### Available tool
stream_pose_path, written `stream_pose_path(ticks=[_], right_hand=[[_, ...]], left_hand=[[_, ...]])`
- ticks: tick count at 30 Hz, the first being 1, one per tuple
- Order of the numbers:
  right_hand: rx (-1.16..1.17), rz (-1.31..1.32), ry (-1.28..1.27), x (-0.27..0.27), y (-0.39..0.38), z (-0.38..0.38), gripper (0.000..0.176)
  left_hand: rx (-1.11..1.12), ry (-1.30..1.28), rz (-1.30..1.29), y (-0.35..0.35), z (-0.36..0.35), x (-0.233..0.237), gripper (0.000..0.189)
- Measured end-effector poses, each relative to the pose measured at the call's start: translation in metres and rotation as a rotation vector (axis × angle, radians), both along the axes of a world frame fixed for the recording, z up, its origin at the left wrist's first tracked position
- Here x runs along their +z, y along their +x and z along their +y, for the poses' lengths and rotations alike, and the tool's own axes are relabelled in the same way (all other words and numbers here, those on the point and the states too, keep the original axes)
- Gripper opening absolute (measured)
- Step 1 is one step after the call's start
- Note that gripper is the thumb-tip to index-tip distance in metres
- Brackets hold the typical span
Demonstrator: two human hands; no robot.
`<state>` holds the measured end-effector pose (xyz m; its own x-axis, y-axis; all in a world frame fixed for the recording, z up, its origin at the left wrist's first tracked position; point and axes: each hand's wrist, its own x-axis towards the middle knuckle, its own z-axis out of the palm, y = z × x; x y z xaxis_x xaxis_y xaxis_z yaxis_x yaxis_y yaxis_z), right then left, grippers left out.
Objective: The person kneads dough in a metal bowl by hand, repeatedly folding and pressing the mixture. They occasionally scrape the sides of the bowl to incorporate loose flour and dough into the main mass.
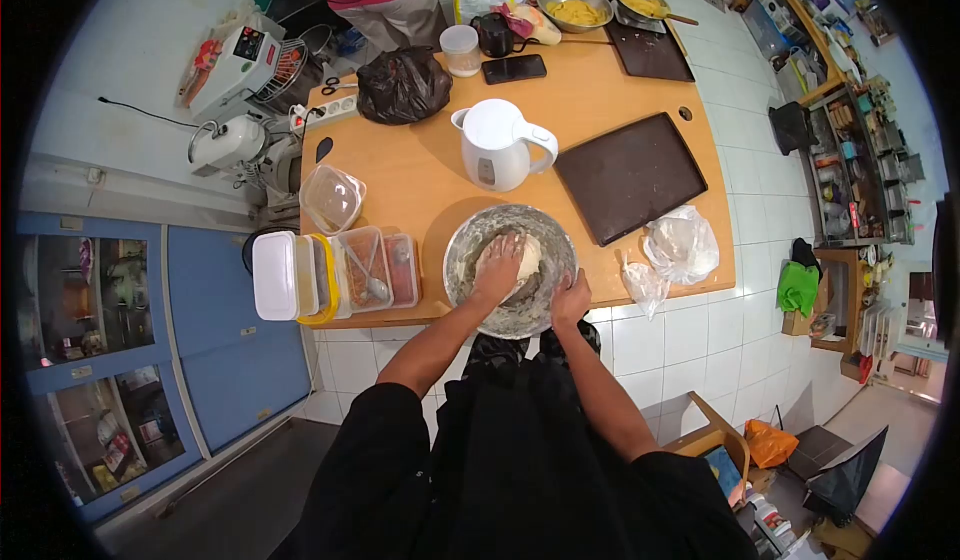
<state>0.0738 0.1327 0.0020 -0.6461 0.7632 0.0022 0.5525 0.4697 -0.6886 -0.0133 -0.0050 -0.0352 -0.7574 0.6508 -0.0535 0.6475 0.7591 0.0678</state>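
The table [410, 180] bears a bowl [458, 263], kettle [494, 140] and tray [630, 178].

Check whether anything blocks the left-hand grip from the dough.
Nothing visible does: the left-hand grip lies on the dough inside the mixing bowl. The right-hand grip is at the bowl's rim, clear of the dough.

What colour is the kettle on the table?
The kettle is white, best seen in the head view.

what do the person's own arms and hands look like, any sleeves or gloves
Plain black sleeves on both sides, left sleeve and right sleeve, end around the elbows, leaving the forearms bare. The left hand and right hand wear no gloves. No watch or bracelet shows; anything smaller is hard to tell.
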Motion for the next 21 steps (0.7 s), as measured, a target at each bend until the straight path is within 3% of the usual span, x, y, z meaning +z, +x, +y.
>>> stream_pose_path(ticks=[4, 7, 11, 12, 16, 18, 21], right_hand=[[-0.019, 0.012, 0.016, 0.001, -0.007, 0.001, 0.016], [-0.003, -0.029, -0.049, 0.004, -0.01, 0.005, 0.015], [-0.041, -0.035, -0.015, -0.003, -0.009, 0.003, 0.015], [-0.04, -0.034, -0.008, -0.001, -0.01, 0.004, 0.015], [-0.057, -0.006, -0.011, 0.006, -0.01, 0.001, 0.015], [-0.058, -0.044, -0.047, 0.005, -0.013, 0.002, 0.02], [-0.064, -0.061, -0.042, 0.002, -0.01, -0.003, 0.019]], left_hand=[[-0.046, 0.161, -0.042, -0.033, -0.004, -0.062, 0.039], [0.353, 0.025, -0.449, -0.056, 0.011, -0.038, 0.019], [0.7, 0.309, -0.003, -0.035, 0.014, -0.078, 0.018], [0.901, 0.446, -0.134, -0.041, 0.011, -0.127, 0.021], [0.564, 0.357, -0.749, -0.028, -0.004, -0.067, 0.016], [0.461, 0.526, -0.824, -0.006, -0.009, -0.03, 0.021], [0.439, 0.538, -0.55, 0.041, 0.006, 0.013, 0.038]])
